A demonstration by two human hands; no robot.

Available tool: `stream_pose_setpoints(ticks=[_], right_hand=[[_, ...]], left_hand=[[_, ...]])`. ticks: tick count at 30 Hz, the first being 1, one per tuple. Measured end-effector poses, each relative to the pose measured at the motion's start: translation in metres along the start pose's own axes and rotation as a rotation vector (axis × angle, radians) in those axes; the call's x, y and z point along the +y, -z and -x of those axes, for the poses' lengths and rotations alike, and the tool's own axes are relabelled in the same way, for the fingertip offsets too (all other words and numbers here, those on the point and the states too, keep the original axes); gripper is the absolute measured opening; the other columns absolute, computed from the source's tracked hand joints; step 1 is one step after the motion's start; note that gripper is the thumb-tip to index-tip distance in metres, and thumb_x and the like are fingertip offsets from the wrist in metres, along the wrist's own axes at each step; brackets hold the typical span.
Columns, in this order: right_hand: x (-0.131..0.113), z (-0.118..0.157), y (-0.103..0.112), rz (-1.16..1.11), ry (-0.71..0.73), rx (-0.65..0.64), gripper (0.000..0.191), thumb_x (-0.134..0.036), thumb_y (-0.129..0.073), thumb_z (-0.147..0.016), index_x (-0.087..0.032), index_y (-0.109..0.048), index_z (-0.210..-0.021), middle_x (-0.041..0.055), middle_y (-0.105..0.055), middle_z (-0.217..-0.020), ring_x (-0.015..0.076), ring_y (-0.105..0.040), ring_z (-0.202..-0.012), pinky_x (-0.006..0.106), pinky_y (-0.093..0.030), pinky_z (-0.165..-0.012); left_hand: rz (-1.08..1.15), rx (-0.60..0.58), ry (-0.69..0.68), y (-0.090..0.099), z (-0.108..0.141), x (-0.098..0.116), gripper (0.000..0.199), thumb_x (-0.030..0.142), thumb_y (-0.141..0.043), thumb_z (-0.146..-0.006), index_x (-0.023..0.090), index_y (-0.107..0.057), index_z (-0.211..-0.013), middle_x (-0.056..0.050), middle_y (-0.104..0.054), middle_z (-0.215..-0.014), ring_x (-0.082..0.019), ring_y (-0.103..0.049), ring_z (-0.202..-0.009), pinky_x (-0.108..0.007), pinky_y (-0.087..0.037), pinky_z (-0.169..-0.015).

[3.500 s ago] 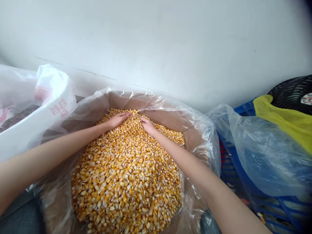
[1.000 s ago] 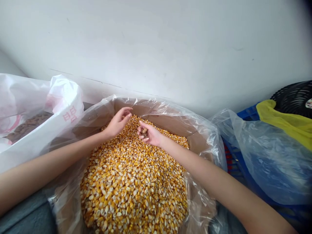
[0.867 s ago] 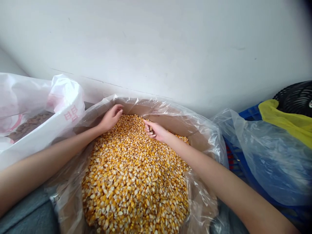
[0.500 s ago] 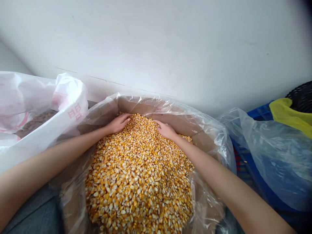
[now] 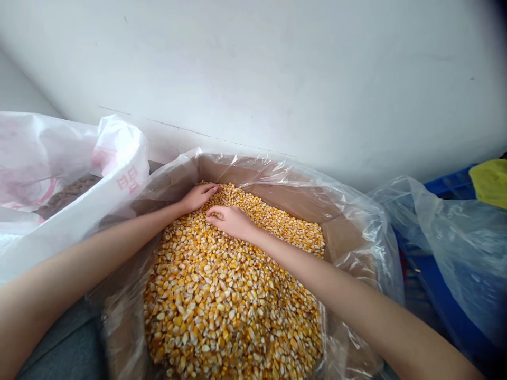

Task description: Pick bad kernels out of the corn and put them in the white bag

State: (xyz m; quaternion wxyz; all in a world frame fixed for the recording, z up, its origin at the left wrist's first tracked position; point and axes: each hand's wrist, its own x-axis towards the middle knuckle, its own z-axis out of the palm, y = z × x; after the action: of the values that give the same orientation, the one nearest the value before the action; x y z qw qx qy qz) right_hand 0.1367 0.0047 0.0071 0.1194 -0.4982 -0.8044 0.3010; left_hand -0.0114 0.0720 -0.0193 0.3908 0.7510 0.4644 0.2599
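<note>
**Shelled maize kernels heaped in a plastic-lined cardboard box, both hands resting on top.**

We see the left hand and right hand lying palm-down on the kernels toward the far wall of the box, just apart, fingers lightly curled and clamped on nothing. The heap fills the middle and near side of the box; bare cardboard shows along the far and right walls, inside a clear plastic liner. Beside the left edge of the box stands a white woven sack holding dark brown pellets. Beside its right edge, a clear plastic bag lies against a blue crate.
</note>
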Motion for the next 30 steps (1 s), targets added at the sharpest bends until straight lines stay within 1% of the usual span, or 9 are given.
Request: stream_pose_setpoints(ticks=[2, 5, 8, 11, 15, 20, 23, 26, 30], right_hand=[[-0.015, -0.005, -0.002, 0.051, -0.043, -0.080, 0.032, -0.048, -0.048, -0.069, -0.026, -0.061, -0.088, 0.0015, -0.063, -0.080, 0.0167, -0.054, -0.074, 0.026, -0.037, -0.065], [-0.025, -0.011, -0.003, 0.152, -0.078, -0.132, 0.028, -0.044, -0.049, -0.068, -0.025, -0.063, -0.082, 0.0033, -0.063, -0.080, 0.0187, -0.055, -0.075, 0.027, -0.037, -0.064], [-0.027, -0.012, -0.002, 0.185, -0.084, -0.163, 0.023, -0.038, -0.050, -0.066, -0.025, -0.063, -0.079, 0.0032, -0.063, -0.080, 0.0198, -0.055, -0.075, 0.027, -0.037, -0.062], [-0.025, -0.012, -0.002, 0.114, -0.089, -0.187, 0.020, -0.031, -0.051, -0.065, -0.024, -0.064, -0.079, 0.0013, -0.064, -0.080, 0.0171, -0.055, -0.072, 0.025, -0.037, -0.062], [-0.020, -0.010, -0.004, -0.001, -0.062, -0.160, 0.021, -0.033, -0.051, -0.066, -0.023, -0.064, -0.079, -0.0007, -0.064, -0.077, 0.0135, -0.054, -0.069, 0.022, -0.036, -0.060], [-0.022, -0.010, -0.007, 0.040, -0.097, -0.096, 0.023, -0.040, -0.051, -0.066, -0.025, -0.064, -0.077, -0.0005, -0.063, -0.072, 0.0136, -0.053, -0.065, 0.022, -0.033, -0.056], [-0.023, -0.012, -0.011, -0.017, -0.090, -0.066, 0.021, -0.039, -0.051, -0.066, -0.023, -0.063, -0.073, -0.0009, -0.060, -0.067, 0.0120, -0.050, -0.061, 0.022, -0.031, -0.054], [-0.021, -0.013, -0.008, -0.242, -0.111, -0.069, 0.022, -0.039, -0.053, -0.065, -0.018, -0.059, -0.070, -0.0021, -0.054, -0.058, 0.0083, -0.044, -0.053, 0.021, -0.029, -0.050], [-0.009, -0.012, 0.013, -0.900, -0.206, -0.267, 0.019, -0.035, -0.050, -0.068, -0.017, -0.048, -0.071, -0.0081, -0.035, -0.047, 0.0032, -0.026, -0.036, 0.018, -0.019, -0.038]], left_hand=[[-0.022, 0.004, -0.003, 0.000, 0.001, 0.002, 0.042, 0.043, -0.032, -0.078, 0.015, -0.056, -0.099, -0.005, -0.057, -0.105, -0.016, -0.050, -0.097, -0.025, -0.034, -0.087], [-0.029, 0.006, -0.011, 0.000, 0.002, 0.002, 0.043, 0.043, -0.031, -0.079, 0.014, -0.056, -0.099, -0.005, -0.058, -0.103, -0.017, -0.050, -0.097, -0.025, -0.035, -0.086], [-0.022, 0.005, -0.016, -0.001, 0.002, 0.002, 0.044, 0.045, -0.031, -0.078, 0.015, -0.056, -0.098, -0.004, -0.058, -0.102, -0.017, -0.050, -0.097, -0.025, -0.035, -0.086], [-0.024, 0.004, -0.014, -0.001, 0.003, 0.001, 0.044, 0.046, -0.031, -0.078, 0.016, -0.056, -0.098, -0.004, -0.058, -0.103, -0.017, -0.049, -0.097, -0.025, -0.034, -0.086], [-0.026, -0.003, -0.018, -0.001, 0.003, 0.002, 0.045, 0.046, -0.031, -0.078, 0.015, -0.056, -0.098, -0.005, -0.058, -0.104, -0.018, -0.049, -0.097, -0.025, -0.034, -0.086], [-0.035, 0.000, -0.022, 0.000, 0.003, 0.004, 0.044, 0.046, -0.030, -0.078, 0.014, -0.056, -0.097, -0.005, -0.059, -0.101, -0.017, -0.050, -0.095, -0.026, -0.035, -0.086], [-0.039, 0.000, -0.027, -0.001, 0.003, 0.004, 0.044, 0.045, -0.030, -0.079, 0.013, -0.056, -0.097, -0.006, -0.059, -0.101, -0.017, -0.051, -0.095, -0.026, -0.036, -0.086], [-0.032, 0.000, -0.019, -0.001, 0.002, 0.002, 0.044, 0.044, -0.030, -0.079, 0.013, -0.055, -0.097, -0.006, -0.059, -0.101, -0.017, -0.051, -0.094, -0.026, -0.036, -0.085], [-0.019, -0.009, -0.028, -0.001, 0.002, 0.001, 0.044, 0.043, -0.030, -0.079, 0.012, -0.056, -0.095, -0.007, -0.059, -0.099, -0.017, -0.052, -0.093, -0.026, -0.037, -0.083]])
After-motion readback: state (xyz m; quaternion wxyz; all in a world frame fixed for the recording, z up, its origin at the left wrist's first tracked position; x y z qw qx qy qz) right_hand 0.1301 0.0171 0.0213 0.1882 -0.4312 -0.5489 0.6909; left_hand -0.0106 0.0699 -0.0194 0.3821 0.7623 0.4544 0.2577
